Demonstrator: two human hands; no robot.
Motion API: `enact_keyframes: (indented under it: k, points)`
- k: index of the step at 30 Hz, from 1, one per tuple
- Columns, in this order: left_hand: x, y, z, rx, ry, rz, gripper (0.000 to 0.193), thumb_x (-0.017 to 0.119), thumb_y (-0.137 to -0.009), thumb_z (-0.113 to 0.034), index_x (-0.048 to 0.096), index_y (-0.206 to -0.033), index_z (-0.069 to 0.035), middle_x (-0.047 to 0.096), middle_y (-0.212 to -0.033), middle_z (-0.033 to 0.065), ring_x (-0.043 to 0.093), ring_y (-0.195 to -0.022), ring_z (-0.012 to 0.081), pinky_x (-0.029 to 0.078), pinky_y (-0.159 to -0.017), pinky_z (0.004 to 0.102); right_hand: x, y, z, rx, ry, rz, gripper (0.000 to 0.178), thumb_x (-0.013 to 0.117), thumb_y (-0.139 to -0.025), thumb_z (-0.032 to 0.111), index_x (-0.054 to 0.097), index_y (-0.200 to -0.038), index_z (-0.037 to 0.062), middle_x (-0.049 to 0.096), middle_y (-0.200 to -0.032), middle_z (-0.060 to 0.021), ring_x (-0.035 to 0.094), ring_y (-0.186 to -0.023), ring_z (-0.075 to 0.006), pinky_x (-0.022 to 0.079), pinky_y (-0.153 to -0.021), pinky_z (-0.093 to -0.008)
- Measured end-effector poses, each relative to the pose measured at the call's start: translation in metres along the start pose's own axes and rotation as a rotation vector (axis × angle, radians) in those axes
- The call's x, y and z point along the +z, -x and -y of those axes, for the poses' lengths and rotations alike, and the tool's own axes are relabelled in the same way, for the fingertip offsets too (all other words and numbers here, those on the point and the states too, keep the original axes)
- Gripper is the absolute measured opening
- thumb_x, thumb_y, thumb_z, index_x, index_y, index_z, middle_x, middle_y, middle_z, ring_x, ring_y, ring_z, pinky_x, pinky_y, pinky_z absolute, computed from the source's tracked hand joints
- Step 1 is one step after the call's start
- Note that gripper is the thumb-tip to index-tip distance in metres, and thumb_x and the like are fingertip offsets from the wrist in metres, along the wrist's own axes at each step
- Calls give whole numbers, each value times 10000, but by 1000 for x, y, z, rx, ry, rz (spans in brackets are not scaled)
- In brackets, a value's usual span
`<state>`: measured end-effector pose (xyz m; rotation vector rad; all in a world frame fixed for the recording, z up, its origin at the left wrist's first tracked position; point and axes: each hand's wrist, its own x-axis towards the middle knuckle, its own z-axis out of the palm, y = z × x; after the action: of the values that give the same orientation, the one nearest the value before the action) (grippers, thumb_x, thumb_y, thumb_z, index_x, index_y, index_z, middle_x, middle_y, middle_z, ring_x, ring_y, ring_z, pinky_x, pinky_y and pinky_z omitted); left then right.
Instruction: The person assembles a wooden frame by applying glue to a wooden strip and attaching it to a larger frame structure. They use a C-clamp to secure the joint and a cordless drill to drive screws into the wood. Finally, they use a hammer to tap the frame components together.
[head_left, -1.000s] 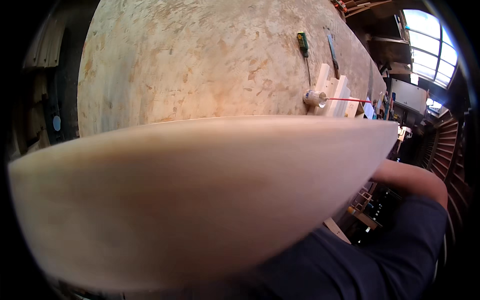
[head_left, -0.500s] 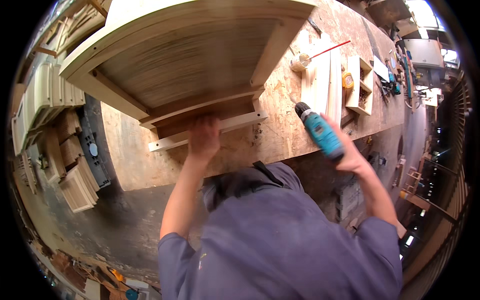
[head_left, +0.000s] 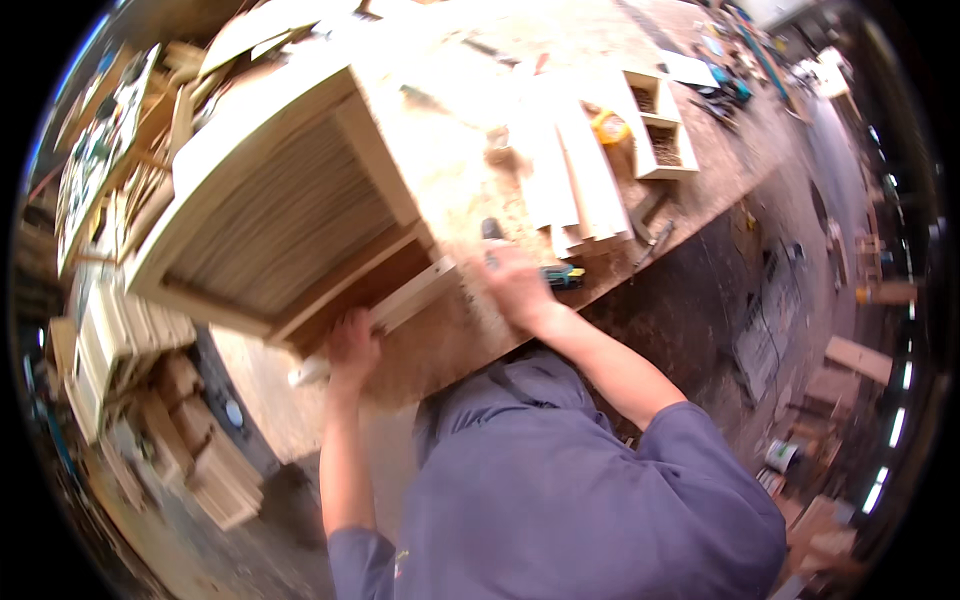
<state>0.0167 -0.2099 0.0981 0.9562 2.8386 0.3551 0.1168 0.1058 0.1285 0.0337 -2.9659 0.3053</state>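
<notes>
A pale wooden cabinet frame [head_left: 385,160] with a curved edge and a grained inner panel stands at the left of the workbench. My left hand [head_left: 354,350] is closed round the front rail [head_left: 415,295] along its near side. To the right, my right hand [head_left: 512,285] is closed over a cordless drill low at the bench top. The drill's black chuck [head_left: 490,229] pokes out ahead of the hand and its battery end [head_left: 563,277] shows at the right. The hand hides the teal body, and blur obscures whether the drill touches the bench.
Pale wood strips [head_left: 570,180] lie beyond my right hand. Beside them are a yellow tape measure [head_left: 608,126] and a divided wooden box [head_left: 660,125] holding small screws or similar pieces. Cabinet doors or panels [head_left: 125,335] are stacked at the left. The bench's near edge runs before my body.
My right hand has brought the drill leftward and down towards the bench, closer to the cabinet. The view has turned, and my left hand now sits nearer the rail's left end.
</notes>
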Motion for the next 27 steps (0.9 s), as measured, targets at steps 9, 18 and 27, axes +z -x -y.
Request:
enact_keyframes:
  k: [9, 18, 27]
  points:
    - [-4, -7, 6, -46, 81, 121, 259, 716, -821, -202, 563, -976, -61, 637, -1005, 180, 617, -967, 425, 492, -779, 547, 46, -63, 25, -207, -1, 143, 167, 621, -817, 162, 662, -940, 56, 610, -970, -109, 674, -802, -247, 559, -661, -374]
    - [11, 4, -2, -122, 113, 155, 324, 777, -817, -228, 588, -1007, -46, 655, -978, 211, 635, -947, 435, 493, -763, 537, 69, -60, 20, -201, -18, 88, 158, 601, -909, 189, 687, -940, 61, 613, -959, -110, 683, -843, -258, 573, -678, -383]
    - [15, 14, -14, -165, 102, 129, 277, 724, -857, -171, 566, -1035, -30, 655, -982, 234, 623, -959, 472, 482, -778, 540, 28, -44, 2, -294, -103, -297, 160, 568, -862, 141, 657, -972, 67, 598, -888, -97, 646, -707, -239, 550, -586, -350]
